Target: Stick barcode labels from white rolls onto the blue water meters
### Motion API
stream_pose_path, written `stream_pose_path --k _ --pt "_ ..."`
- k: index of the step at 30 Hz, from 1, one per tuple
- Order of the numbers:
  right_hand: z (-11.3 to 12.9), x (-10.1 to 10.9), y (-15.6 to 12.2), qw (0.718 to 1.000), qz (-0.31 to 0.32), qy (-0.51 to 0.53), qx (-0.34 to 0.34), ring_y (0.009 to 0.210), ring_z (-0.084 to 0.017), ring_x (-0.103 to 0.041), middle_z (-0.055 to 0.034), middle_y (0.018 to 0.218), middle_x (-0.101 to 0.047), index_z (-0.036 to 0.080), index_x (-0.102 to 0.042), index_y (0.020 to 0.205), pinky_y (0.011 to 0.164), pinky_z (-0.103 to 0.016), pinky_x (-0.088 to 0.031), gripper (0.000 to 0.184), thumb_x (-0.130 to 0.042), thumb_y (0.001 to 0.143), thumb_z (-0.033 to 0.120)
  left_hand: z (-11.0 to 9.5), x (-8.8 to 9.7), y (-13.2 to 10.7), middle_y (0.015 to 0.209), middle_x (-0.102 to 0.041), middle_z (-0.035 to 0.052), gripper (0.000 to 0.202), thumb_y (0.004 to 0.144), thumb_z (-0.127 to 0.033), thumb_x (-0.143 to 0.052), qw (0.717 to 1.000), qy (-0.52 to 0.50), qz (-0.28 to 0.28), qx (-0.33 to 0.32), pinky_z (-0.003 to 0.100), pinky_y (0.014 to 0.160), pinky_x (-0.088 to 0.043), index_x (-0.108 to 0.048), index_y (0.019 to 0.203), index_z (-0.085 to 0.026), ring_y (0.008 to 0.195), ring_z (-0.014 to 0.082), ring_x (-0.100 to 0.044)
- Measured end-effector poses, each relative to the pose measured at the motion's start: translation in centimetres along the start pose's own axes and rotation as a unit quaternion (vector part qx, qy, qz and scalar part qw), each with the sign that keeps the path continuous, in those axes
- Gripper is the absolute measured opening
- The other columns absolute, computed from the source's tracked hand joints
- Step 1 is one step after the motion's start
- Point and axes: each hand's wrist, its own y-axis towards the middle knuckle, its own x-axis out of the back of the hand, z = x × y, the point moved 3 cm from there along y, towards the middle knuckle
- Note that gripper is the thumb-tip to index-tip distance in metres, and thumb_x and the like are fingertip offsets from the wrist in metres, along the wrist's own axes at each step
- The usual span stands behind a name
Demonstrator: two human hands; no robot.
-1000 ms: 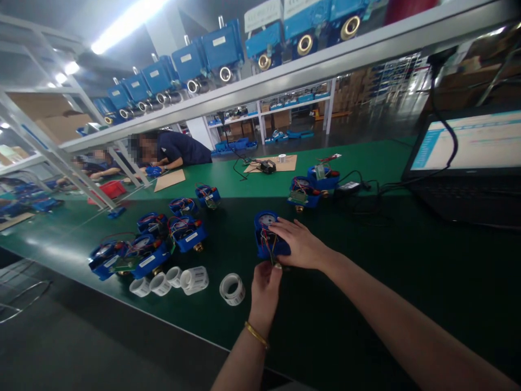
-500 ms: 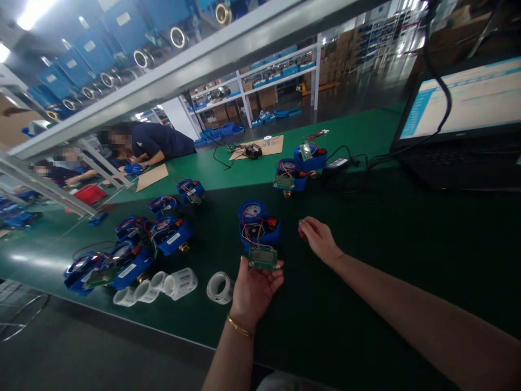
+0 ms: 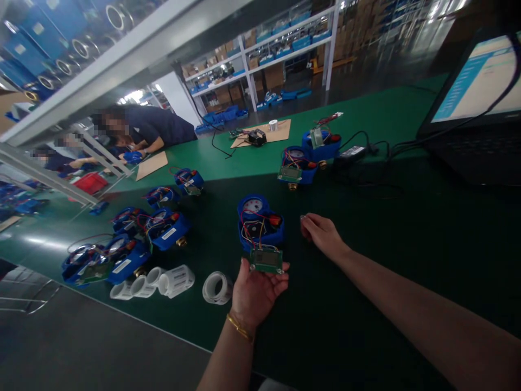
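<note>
My left hand, palm up, supports a small green circuit board with a grey display, its thumb at the board's left edge. Thin coloured wires run from the board to a blue meter housing with a round dial, lying open on the bench just beyond. To the right of the housing, my right hand is closed in a pinch, apart from the meter. Something small and pale shows at its fingertips, too small to name. Left of my left wrist stands a roll of white labels.
More label rolls and several open blue meters sit at the left. Two meters lie beyond my right hand, near a power adapter and a laptop. A metal shelf crosses overhead. Co-workers are at the far left.
The view has shifted and tilted slightly. Both hands keep nearly the same pose, the left still under the circuit board and the right still pinched beside the meter.
</note>
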Motion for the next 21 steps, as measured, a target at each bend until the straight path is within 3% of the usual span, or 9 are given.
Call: stream_pose_path --k 9,21 --pt "-0.31 0.05 0.06 1.0 0.007 0.001 0.005 0.055 -0.014 -0.051 0.0002 0.062 -0.051 0.019 -0.05 0.069 0.048 -0.023 -0.043 0.033 -0.041 0.088 0.044 0.08 -0.21 0.04 0.097 -0.065 0.0156 0.061 0.082 -0.059 -0.036 1.0 0.006 0.021 0.006 0.027 0.073 -0.045 -0.06 0.101 -0.005 0.079 0.018 -0.061" --pt "-0.62 -0.13 0.13 0.999 0.014 -0.007 0.033 0.054 -0.014 -0.05 0.0008 0.061 -0.052 0.02 -0.051 0.068 0.047 -0.023 -0.042 0.032 -0.042 0.089 0.044 0.26 -0.62 -0.06 0.1 -0.066 0.0158 0.064 0.088 -0.053 -0.024 0.999 -0.014 0.049 0.015 0.026 0.074 -0.046 -0.061 0.105 -0.004 0.084 0.0193 -0.063"
